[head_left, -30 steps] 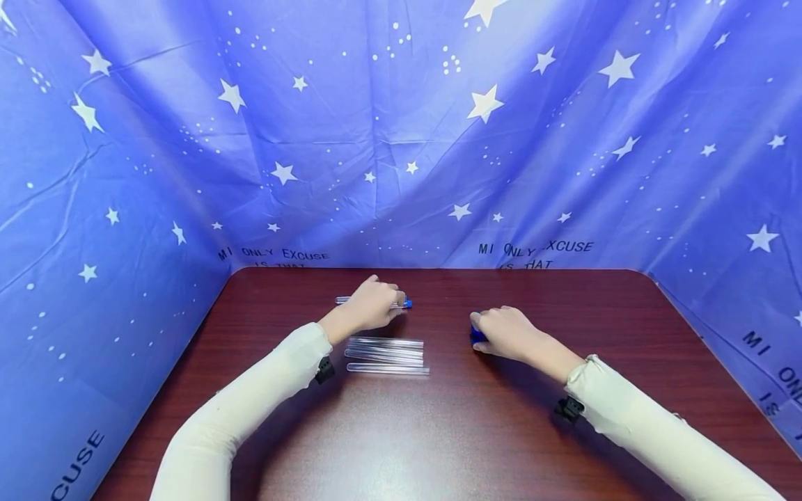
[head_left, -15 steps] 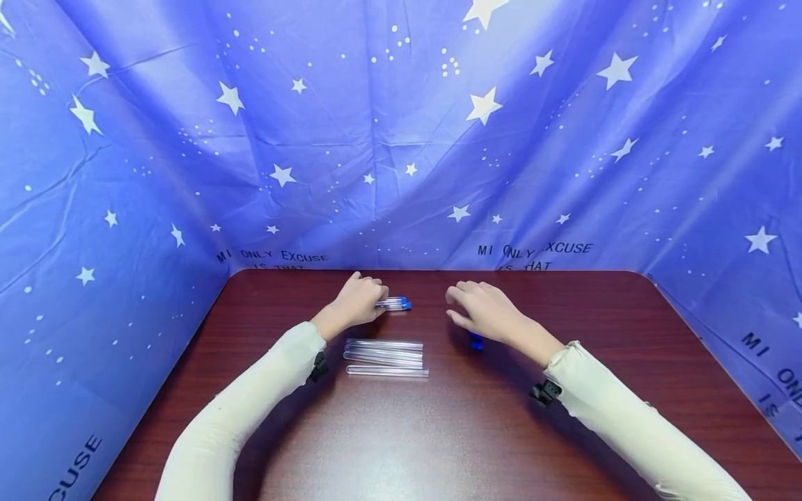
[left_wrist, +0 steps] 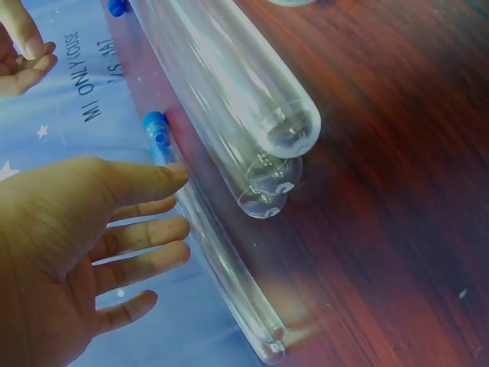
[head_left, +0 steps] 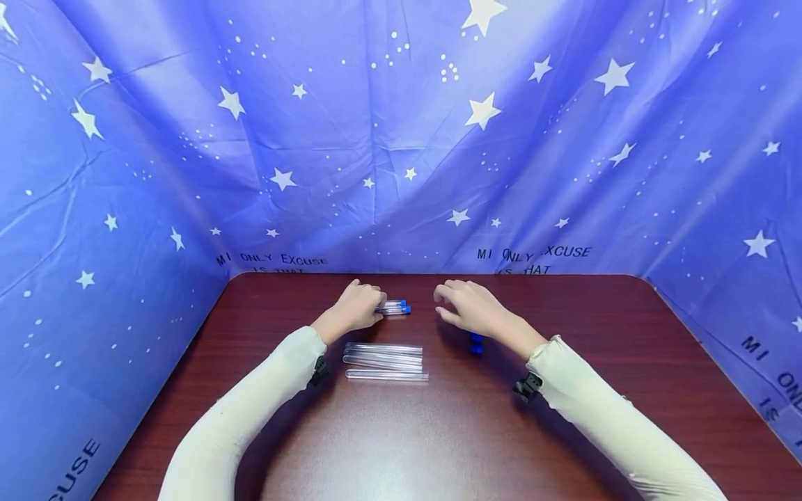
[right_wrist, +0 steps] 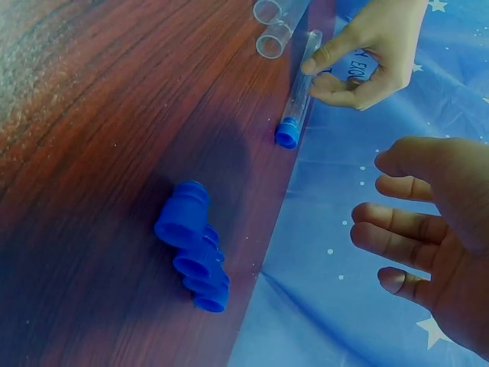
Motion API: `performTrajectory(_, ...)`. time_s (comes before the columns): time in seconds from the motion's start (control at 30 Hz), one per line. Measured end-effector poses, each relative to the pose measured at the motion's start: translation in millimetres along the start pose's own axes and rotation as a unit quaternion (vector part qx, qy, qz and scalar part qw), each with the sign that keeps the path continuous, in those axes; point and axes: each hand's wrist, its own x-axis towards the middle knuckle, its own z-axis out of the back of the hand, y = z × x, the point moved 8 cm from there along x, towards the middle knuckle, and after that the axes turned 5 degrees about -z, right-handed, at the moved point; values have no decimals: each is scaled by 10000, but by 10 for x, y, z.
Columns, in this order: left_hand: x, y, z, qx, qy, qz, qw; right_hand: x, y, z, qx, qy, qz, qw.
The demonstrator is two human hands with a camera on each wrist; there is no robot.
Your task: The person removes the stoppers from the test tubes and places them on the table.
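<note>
Two clear test tubes with blue caps [head_left: 396,309] lie side by side near the table's far edge. My left hand [head_left: 356,306] is at their rounded-end side, fingers loosely extended; in the left wrist view its thumb overlaps a capped tube [left_wrist: 221,267], and I cannot tell whether it touches. My right hand [head_left: 471,306] hovers to the right of the capped tubes, holding nothing, its fingers relaxed and apart in the right wrist view. Several loose blue caps [right_wrist: 183,215] sit in a row on the table, partly hidden below my right hand in the head view.
Several uncapped test tubes [head_left: 383,351] lie roughly parallel nearer me, their open ends to the right. The dark red wooden table [head_left: 501,431] ends at a blue star-patterned curtain [head_left: 376,139] at the back and sides.
My right hand has left the loose caps and moved left and away from me. My left hand has shifted left along the capped tubes, uncovering their blue ends.
</note>
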Motion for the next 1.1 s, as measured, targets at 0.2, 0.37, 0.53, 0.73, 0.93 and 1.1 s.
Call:
performTrajectory(0.2,-6,-27,-55,-45,129,-36,9999,24,38,-105,-46,219,0,9998)
performTrajectory(0.37,-3,-29,-79,-47,182,-14,9998,67,60,-155,-98,271,37,9996)
performTrajectory(0.53,12,-36,-90,-131,287,26,9995,95,77,-171,-152,377,16,9992)
performTrajectory(0.73,14,-60,-74,-167,250,-36,9995,112,88,-199,-183,413,29,9990)
performTrajectory(0.93,13,-88,4,51,-39,-153,9999,133,88,-210,-214,342,69,9992)
performTrajectory(1.1,4,-143,125,350,-404,-295,9981,157,92,-188,-235,257,99,9993)
